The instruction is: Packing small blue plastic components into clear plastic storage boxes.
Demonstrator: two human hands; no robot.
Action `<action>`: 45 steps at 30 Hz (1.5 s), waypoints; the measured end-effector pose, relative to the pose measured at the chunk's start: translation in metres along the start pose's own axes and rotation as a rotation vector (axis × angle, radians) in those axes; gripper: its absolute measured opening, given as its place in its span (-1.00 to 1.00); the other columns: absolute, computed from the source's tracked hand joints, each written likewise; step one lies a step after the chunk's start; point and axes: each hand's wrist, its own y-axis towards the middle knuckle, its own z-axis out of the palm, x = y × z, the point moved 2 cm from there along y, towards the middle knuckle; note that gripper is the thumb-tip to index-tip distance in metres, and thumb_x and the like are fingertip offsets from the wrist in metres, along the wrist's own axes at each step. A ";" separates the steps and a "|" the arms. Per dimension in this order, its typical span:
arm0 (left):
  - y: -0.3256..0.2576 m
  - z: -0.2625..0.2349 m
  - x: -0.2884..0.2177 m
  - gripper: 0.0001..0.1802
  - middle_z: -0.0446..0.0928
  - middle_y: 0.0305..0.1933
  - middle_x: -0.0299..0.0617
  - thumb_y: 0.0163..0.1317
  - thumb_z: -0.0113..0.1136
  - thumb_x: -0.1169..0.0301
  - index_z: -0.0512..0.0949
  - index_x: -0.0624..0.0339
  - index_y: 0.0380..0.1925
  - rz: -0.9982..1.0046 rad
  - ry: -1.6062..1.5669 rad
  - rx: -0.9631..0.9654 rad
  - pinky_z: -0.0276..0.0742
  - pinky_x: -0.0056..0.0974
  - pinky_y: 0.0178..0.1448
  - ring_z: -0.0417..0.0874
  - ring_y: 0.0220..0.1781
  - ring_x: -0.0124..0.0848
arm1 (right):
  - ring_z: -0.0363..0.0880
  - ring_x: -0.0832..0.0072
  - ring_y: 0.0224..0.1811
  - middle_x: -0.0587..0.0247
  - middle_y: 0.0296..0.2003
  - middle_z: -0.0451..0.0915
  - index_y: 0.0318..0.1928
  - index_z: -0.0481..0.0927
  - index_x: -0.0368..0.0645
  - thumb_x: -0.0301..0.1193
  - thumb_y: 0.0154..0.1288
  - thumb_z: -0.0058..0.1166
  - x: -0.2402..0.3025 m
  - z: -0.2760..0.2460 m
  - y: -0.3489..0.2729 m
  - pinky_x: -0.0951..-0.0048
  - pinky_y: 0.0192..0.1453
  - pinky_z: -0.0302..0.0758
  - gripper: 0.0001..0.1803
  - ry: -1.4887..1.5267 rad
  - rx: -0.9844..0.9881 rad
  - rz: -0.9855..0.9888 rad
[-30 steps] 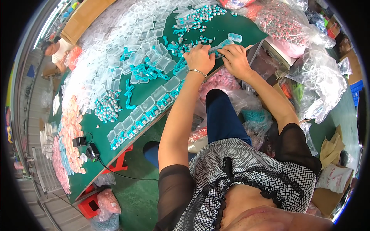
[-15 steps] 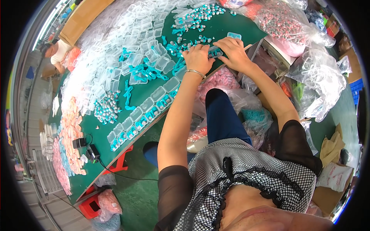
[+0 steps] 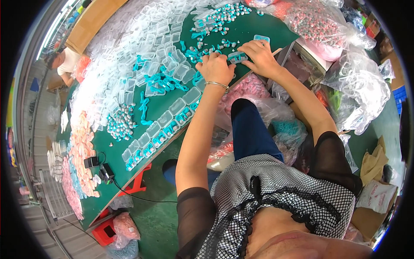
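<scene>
Hands had drawn together. Left hand point(image 3: 215, 67) and right hand point(image 3: 258, 55) pinched one small clear box point(image 3: 237, 57) on the green table point(image 3: 258, 26), pressing it closed.

Table: green top point(image 3: 254, 30), long, crowded.
Far side: heaped empty clear boxes point(image 3: 129, 39).
Left end: pink packets point(image 3: 82, 146), black adapters point(image 3: 97, 166).
Right: bagged pink pieces point(image 3: 319, 26).
Below: red stool point(image 3: 138, 183).

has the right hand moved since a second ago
Yes. The right hand has shifted left along the green table, away from the loose teal box and closer to the left hand, with a small box between them.
</scene>
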 end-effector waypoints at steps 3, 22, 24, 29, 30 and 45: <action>0.001 0.004 0.000 -0.67 0.57 -0.02 -0.34 -0.12 0.42 0.13 0.69 -0.05 -0.32 -0.012 -0.002 -0.026 0.24 0.10 0.05 0.51 0.05 -0.22 | 0.44 0.29 0.08 0.25 -0.06 0.51 0.03 0.51 -0.06 -0.40 -0.05 0.30 0.000 0.001 0.000 0.17 0.19 0.19 -0.47 -0.011 -0.006 0.000; -0.023 0.021 -0.016 -0.63 0.47 0.05 -0.27 -0.08 0.35 0.29 0.63 0.11 -0.20 0.060 -0.095 -0.132 0.18 0.05 0.08 0.41 0.11 -0.21 | 0.46 0.31 0.03 0.24 -0.07 0.51 0.01 0.51 -0.07 -0.41 -0.02 0.27 0.004 0.005 -0.003 0.18 0.18 0.20 -0.50 -0.020 -0.039 0.007; -0.024 0.021 -0.018 -0.63 0.47 0.06 -0.27 -0.08 0.34 0.29 0.63 0.11 -0.20 0.063 -0.076 -0.145 0.17 0.05 0.09 0.40 0.11 -0.21 | 0.46 0.31 0.04 0.24 -0.07 0.51 0.01 0.51 -0.07 -0.41 -0.02 0.27 0.003 0.005 -0.004 0.17 0.18 0.19 -0.51 -0.019 -0.036 0.010; -0.024 0.014 -0.005 -0.64 0.53 -0.03 -0.30 -0.04 0.32 0.29 0.63 0.06 -0.17 0.180 -0.019 -0.156 0.18 0.06 0.07 0.46 0.08 -0.25 | 0.45 0.32 0.08 0.25 -0.06 0.52 -0.01 0.52 -0.07 -0.42 0.00 0.26 0.008 0.000 -0.001 0.12 0.22 0.17 -0.54 -0.036 -0.012 -0.014; -0.023 0.013 -0.002 -0.63 0.55 -0.04 -0.32 0.00 0.31 0.27 0.62 0.02 -0.13 0.218 -0.010 -0.125 0.20 0.07 0.06 0.49 0.05 -0.26 | 0.44 0.32 0.09 0.26 -0.05 0.52 -0.03 0.52 -0.08 -0.42 0.00 0.25 0.008 0.001 -0.002 0.10 0.24 0.16 -0.56 -0.045 -0.002 -0.027; 0.018 0.011 -0.002 -0.70 0.60 -0.22 -0.23 -0.06 0.40 0.25 0.63 0.01 -0.28 0.306 0.075 0.008 0.28 0.03 0.04 0.58 -0.09 -0.20 | 0.47 0.36 0.02 0.32 -0.15 0.55 -0.09 0.54 -0.06 -0.40 -0.01 0.26 0.007 -0.001 0.003 0.07 0.22 0.21 -0.61 -0.065 0.027 -0.092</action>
